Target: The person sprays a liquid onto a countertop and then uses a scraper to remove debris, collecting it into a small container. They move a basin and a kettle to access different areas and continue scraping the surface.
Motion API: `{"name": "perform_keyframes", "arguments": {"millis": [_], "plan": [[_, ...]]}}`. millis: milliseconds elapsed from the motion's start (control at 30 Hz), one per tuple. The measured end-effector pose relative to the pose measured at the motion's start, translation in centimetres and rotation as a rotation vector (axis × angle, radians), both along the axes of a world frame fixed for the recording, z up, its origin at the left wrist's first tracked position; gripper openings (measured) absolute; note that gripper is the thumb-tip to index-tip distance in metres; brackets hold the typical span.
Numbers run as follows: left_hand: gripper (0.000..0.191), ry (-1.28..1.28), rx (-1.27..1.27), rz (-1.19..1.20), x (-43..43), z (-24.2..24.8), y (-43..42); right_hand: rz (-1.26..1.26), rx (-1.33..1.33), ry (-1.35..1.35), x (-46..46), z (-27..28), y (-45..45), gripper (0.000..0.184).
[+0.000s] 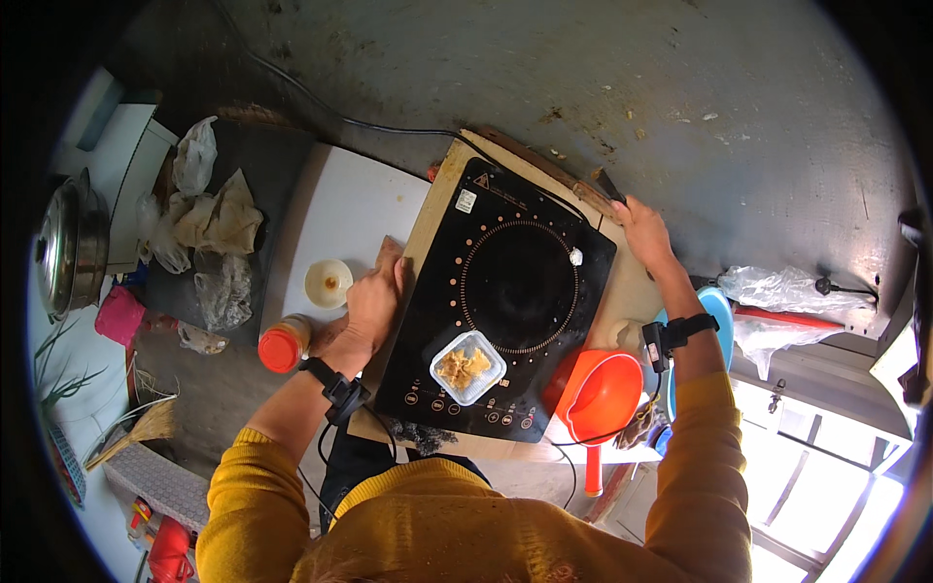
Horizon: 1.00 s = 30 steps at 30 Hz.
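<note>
My left hand (374, 300) is beside the left edge of a black induction cooktop (521, 280), fingers curled. A flat brown piece (390, 251) shows beyond its fingers; whether the hand grips it is hidden. Past the cooktop's back right corner, my right hand (645, 232) is closed around a dark-handled tool (611, 186), its kind unclear. On the cooktop's front part sits a clear plastic tray (485, 388) with yellowish-brown food pieces (464, 368) in it. A small crumpled white scrap (576, 256) lies near the ring's right side. The cooktop rests on a light wooden board (437, 189).
Left of my left hand stand a small bowl (328, 284) with brown residue and a red-lidded jar (283, 348). An orange-red ladle (601, 397) is at the cooktop's right. A black cable (364, 127) runs along the back. Plastic bags (222, 291) lie farther left.
</note>
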<state>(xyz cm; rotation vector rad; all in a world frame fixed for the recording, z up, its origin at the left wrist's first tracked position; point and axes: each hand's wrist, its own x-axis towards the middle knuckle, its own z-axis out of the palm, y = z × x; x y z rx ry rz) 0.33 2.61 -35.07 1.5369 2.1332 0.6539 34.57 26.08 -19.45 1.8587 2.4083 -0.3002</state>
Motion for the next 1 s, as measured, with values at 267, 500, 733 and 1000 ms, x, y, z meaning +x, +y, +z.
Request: {"name": "perform_keyframes", "arguments": {"millis": [267,500,733,1000], "plan": [[0.028,-0.013,0.078,0.003,0.0,0.5,-0.1,-0.038,0.011,0.173,-5.1,-5.4,1.1,0.041],[0.025,-0.006,0.044,0.012,0.1,0.0,0.0,0.162,-0.072,0.43,-14.4,-3.1,3.2,0.043],[0.028,0.086,0.174,0.031,0.2,-0.5,-0.1,-0.051,-0.487,0.949,-18.1,2.1,1.0,0.032],[0.026,0.076,0.224,0.032,0.3,-0.9,0.0,-0.374,-0.243,0.716,-3.2,3.2,-3.7,0.034]]}}
